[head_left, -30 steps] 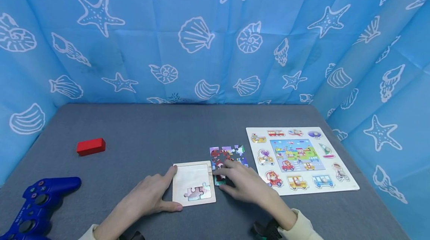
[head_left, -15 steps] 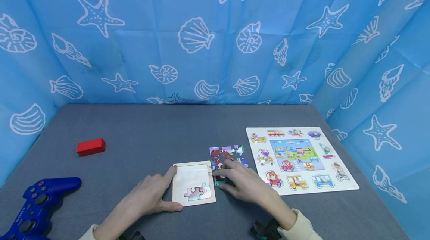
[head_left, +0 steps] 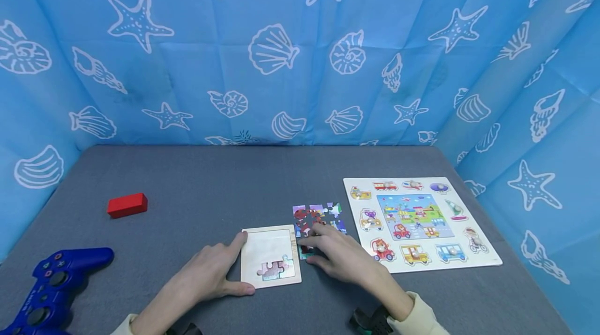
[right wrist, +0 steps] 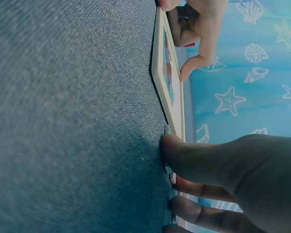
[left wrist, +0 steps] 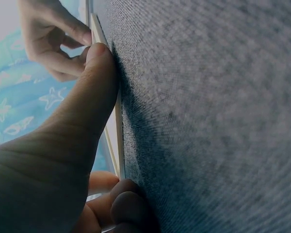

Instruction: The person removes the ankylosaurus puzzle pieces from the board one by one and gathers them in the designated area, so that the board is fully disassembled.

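A square wooden puzzle tray [head_left: 267, 236] lies flat in the head view, with joined puzzle pieces [head_left: 275, 268] in its lower right corner. My left hand [head_left: 213, 270] grips the tray's left side, thumb at the near corner and index finger at the far one. In the left wrist view the thumb [left wrist: 99, 68] presses the tray's edge. Just right of the tray, my right hand [head_left: 342, 257] pinches a green-edged puzzle piece [head_left: 304, 253] lying on the table. The right wrist view shows the thumb [right wrist: 179, 153] against that piece; the palm hides part of it. Loose puzzle pieces [head_left: 319, 212] lie beyond the fingers.
To the right lies a white vehicle puzzle board [head_left: 422, 225]. A red block [head_left: 127, 205] and a blue game controller [head_left: 58, 288] are on the left of the grey table [head_left: 201, 184]. A blue shell-patterned curtain [head_left: 300, 79] hangs behind.
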Available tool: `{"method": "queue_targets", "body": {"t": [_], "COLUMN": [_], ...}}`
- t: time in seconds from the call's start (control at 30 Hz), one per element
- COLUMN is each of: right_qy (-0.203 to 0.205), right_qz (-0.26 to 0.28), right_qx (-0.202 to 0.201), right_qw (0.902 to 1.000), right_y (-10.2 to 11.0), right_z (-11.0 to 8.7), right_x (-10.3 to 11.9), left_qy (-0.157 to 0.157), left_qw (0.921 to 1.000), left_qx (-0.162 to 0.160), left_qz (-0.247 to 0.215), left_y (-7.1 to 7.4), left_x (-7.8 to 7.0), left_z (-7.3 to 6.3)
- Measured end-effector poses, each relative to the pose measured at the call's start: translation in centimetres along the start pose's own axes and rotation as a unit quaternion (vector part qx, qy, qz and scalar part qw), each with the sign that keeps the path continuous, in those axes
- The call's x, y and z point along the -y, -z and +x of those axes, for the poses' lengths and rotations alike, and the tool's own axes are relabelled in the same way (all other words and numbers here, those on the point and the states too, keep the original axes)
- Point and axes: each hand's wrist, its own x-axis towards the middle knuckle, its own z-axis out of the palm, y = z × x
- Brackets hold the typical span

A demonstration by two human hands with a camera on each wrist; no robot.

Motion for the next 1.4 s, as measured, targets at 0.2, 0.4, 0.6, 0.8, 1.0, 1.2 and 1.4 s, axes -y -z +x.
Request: {"method": "queue_targets", "body": {"t": [0.2,0.4,0.6,0.8,1.0,1.2,1.4], "right_qy": [-0.005,0.001,0.039,0.072,0.087,0.107,0.110], "right_qz": [-0.002,-0.002,0.007,0.009,0.026,-0.030,-0.052], "right_qx": [0.003,-0.009,-0.019,0.006,0.056,0.056,0.046], "right_qw": [1.0000,1.0000,0.9990,0.9973,0.9943,0.9923,0.9914], "right_y": [0.0,0.3,0.7,0.5,-0.1,-1.1,-1.5], "right_z": [0.1,0.4,0.9,1.7,2.7,3.2,3.2], "right_x": [0.1,0.5,1.4,3.1,4.8,5.8,5.9], "left_qy": [-0.003,-0.007,-0.009,-0.025,-0.046,-0.041,-0.041], "left_qw": [1.0000,1.0000,0.9999,0.9996,0.9986,0.9989,0.9988], "left_qx": [0.000,-0.001,0.000,-0.009,-0.022,-0.012,-0.015], "left_qz": [-0.002,-0.005,-0.006,-0.011,-0.015,-0.020,-0.020], "left_y": [0.1,0.1,0.2,0.1,0.0,0.2,0.2], "left_x": [0.1,0.1,0.1,0.3,0.5,0.5,0.5], "left_z": [0.0,-0.1,-0.1,-0.3,-0.4,-0.3,-0.4]}}
